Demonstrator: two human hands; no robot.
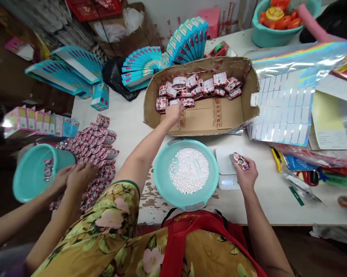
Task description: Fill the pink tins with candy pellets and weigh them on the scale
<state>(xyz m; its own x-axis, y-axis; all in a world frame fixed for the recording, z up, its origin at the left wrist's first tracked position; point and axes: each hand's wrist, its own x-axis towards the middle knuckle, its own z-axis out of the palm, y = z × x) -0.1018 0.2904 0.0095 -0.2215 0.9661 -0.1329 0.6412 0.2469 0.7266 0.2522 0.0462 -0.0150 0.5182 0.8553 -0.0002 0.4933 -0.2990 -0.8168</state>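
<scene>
"Someone's flowery yellow shirt (pixel 213 250) is closest, at the bottom of the frame, with a red apron (pixel 173 250) over it."

"Where is the left hand (pixel 174 112)?"

"It reaches into the brown box (pixel 202 120), at the top middle of the frame. It is down at the small packs (pixel 208 85) near the box's left end."

"Are its fingers squeezed on something?"

"I can't tell. The back of the hand hides the fingertips."

"And the right hand (pixel 246 173)?"

"It is right of the middle. Its fingers and thumb are pinched on 1 red and white pack (pixel 240 161). That pack is by the right edge of the white scale (pixel 225 167), but I can't tell if they touch."

"What is in the middle?"

"A round green-blue basin (pixel 163 182) with lots of tiny white bits (pixel 190 177) in it. It is below the box and just left of the scale."

"Whose hands are at the left?"

"Those 2 hands (pixel 82 175) belong to another person. They are at a big heap of packs (pixel 88 144), near a green-blue bucket (pixel 22 175)."

"What else is around?"

"Behind the box, 2 blue stacks (pixel 187 38) spread out like fans. In the upper right, a tub (pixel 259 38) holds orange things (pixel 284 24)."
</scene>
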